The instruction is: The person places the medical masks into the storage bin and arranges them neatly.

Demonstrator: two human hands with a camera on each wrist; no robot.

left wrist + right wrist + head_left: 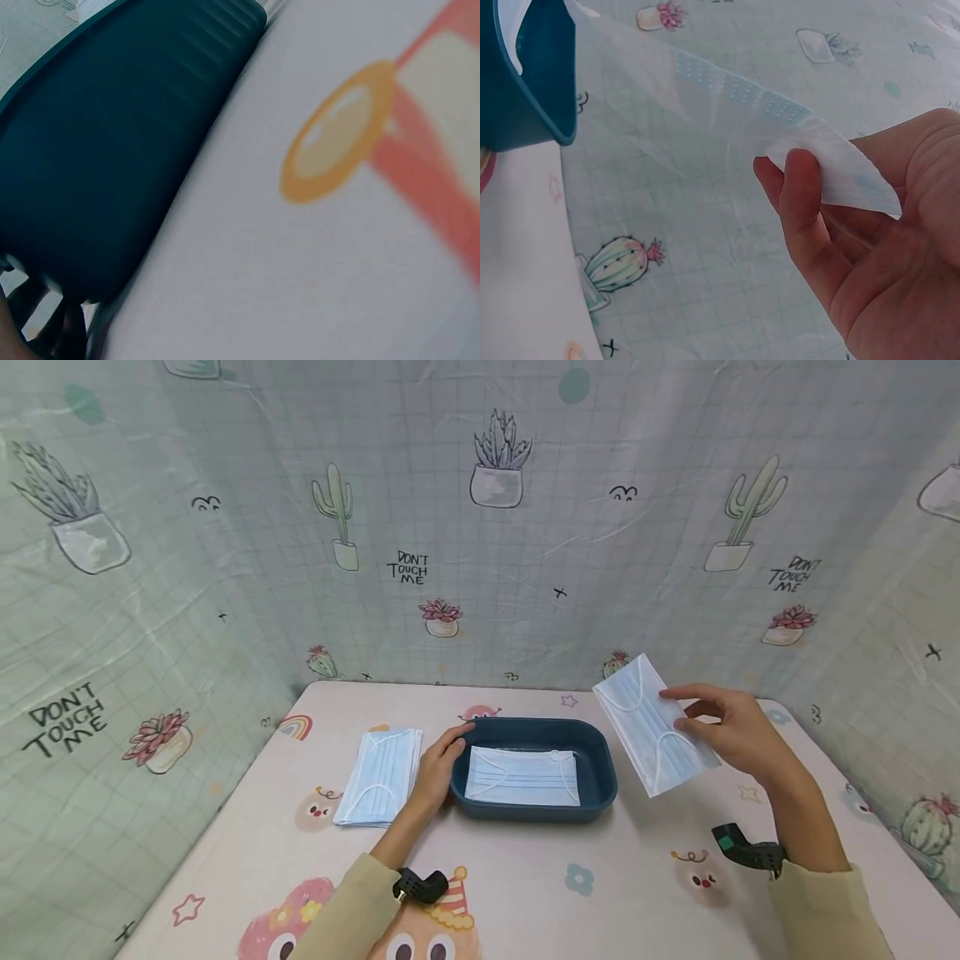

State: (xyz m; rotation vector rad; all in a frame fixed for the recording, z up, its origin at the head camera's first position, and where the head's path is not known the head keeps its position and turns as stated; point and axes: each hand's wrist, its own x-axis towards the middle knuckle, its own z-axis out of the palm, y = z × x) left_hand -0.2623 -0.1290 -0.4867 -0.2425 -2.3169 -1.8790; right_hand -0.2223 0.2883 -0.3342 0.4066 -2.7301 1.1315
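A dark blue plastic basket stands on the table, with light blue disposable face masks lying flat inside. My left hand grips the basket's left end, fingers over the rim; the left wrist view shows the basket's side close up and only a sliver of that hand. To the right of the basket, my right hand pinches a face mask by its edge, held tilted above the table. The right wrist view shows thumb and fingers on this mask. Left of the basket lies a stack of face masks.
The white table carries printed cartoon figures. Behind it and along both sides hangs a curtain with cactus and pot prints. Each wrist wears a small black camera, one on the left and one on the right.
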